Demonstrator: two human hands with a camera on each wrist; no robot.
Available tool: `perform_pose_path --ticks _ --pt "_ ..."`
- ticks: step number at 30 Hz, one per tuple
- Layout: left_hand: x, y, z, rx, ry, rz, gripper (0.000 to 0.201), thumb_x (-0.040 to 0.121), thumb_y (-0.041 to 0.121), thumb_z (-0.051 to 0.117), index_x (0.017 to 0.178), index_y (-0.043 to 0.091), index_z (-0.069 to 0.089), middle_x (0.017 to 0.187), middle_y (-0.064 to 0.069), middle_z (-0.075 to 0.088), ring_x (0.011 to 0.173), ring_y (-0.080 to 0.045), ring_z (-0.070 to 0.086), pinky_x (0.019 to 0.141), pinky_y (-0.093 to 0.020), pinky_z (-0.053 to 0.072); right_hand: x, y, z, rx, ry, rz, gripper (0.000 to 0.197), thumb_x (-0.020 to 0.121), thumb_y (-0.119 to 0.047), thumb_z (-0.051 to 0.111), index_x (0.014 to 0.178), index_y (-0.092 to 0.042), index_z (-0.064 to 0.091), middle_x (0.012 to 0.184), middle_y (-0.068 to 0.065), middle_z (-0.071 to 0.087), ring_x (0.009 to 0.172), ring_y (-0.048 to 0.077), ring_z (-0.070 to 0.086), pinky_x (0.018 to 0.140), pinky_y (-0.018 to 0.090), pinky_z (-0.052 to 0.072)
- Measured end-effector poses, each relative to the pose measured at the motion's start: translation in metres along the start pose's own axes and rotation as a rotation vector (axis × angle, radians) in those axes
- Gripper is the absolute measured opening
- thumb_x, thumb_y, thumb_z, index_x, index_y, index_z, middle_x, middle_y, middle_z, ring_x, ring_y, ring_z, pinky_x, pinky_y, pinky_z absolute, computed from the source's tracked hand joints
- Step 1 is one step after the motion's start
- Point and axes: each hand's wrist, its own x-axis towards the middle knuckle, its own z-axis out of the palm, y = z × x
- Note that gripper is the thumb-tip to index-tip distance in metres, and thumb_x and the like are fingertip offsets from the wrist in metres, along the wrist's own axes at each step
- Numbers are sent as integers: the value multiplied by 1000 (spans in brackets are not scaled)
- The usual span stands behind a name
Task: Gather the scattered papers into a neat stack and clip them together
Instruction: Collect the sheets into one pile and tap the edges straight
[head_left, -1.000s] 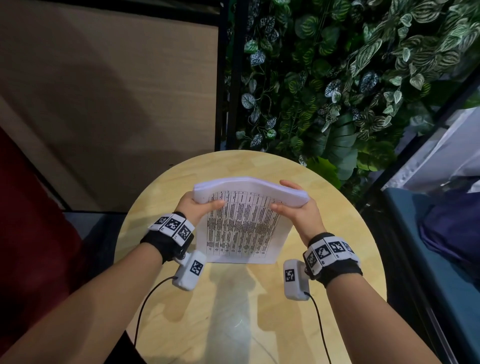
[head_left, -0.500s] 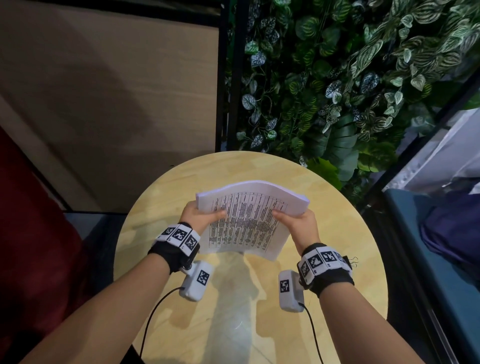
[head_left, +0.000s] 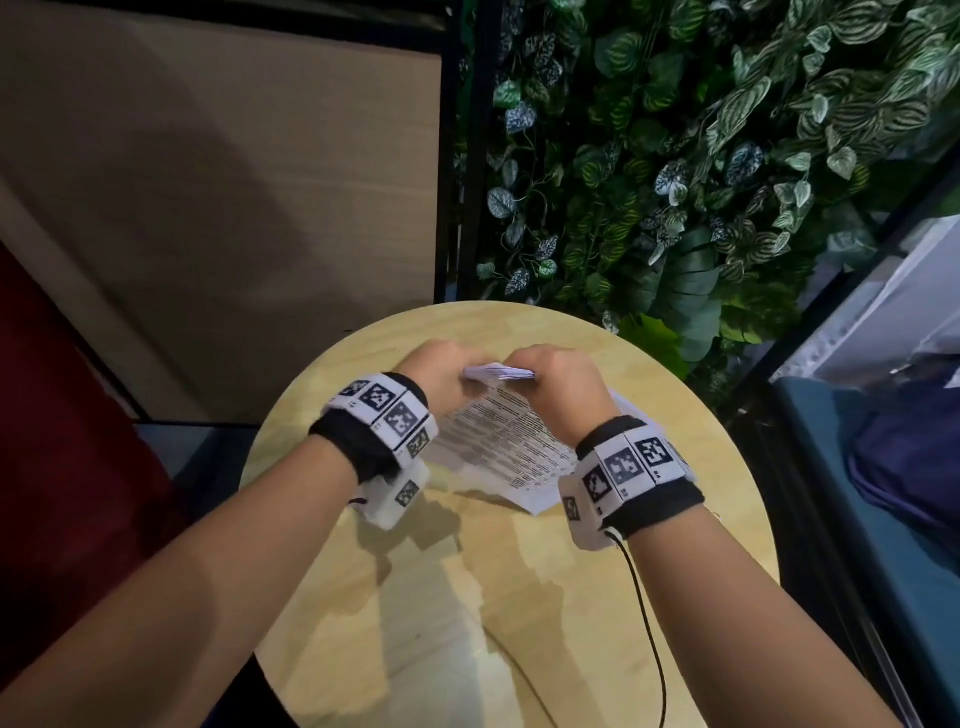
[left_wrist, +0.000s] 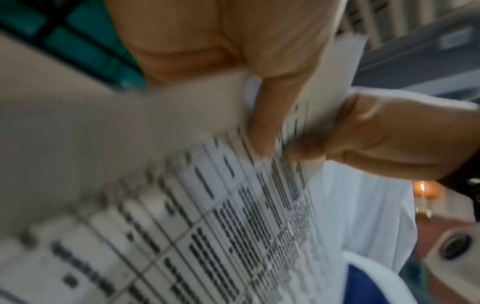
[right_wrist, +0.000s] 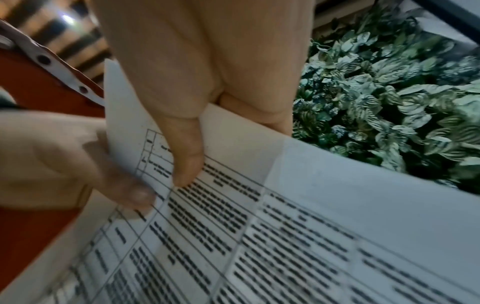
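The stack of printed papers (head_left: 511, 449) stands on edge over the round wooden table (head_left: 467, 597), its lower edge at or just above the tabletop. My left hand (head_left: 441, 371) and right hand (head_left: 558, 382) sit close together on its top edge, each pinching the sheets. In the left wrist view the left hand (left_wrist: 263, 127) has its thumb on the printed face of the papers (left_wrist: 207, 226). The right wrist view shows the right hand (right_wrist: 187, 156) with its thumb pressed on the papers (right_wrist: 285, 226), and the left hand's thumb beside it. No clip is visible.
A leafy plant wall (head_left: 701, 156) and a black frame post (head_left: 467, 156) stand behind the table. A teal bench (head_left: 831, 493) with a dark blue bag (head_left: 914, 457) lies to the right. Something dark red (head_left: 62, 441) fills the left side. A cable (head_left: 654, 634) trails from my right wrist.
Both hands have moved from the stack's sides to its top edge and come close together. The stack has swung from tilted toward me to hanging down over the table.
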Motion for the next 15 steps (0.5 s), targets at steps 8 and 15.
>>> perform_pose_path --ticks 8,15 --pt "-21 -59 -2 -947 207 -268 18 59 20 85 72 19 72 66 9 75 73 -10 71 77 -30 55 -39 75 5 466 597 587 121 50 -49 86 147 -25 17 149 11 29 137 25 31 111 48 29" --pt "-13 -60 25 -894 296 -471 17 77 3 71 94 0 69 54 14 66 66 -8 58 82 -27 44 -50 84 29 1129 217 573 30 66 -26 82 90 -14 70 91 0 75 88 22 69 93 48 51"
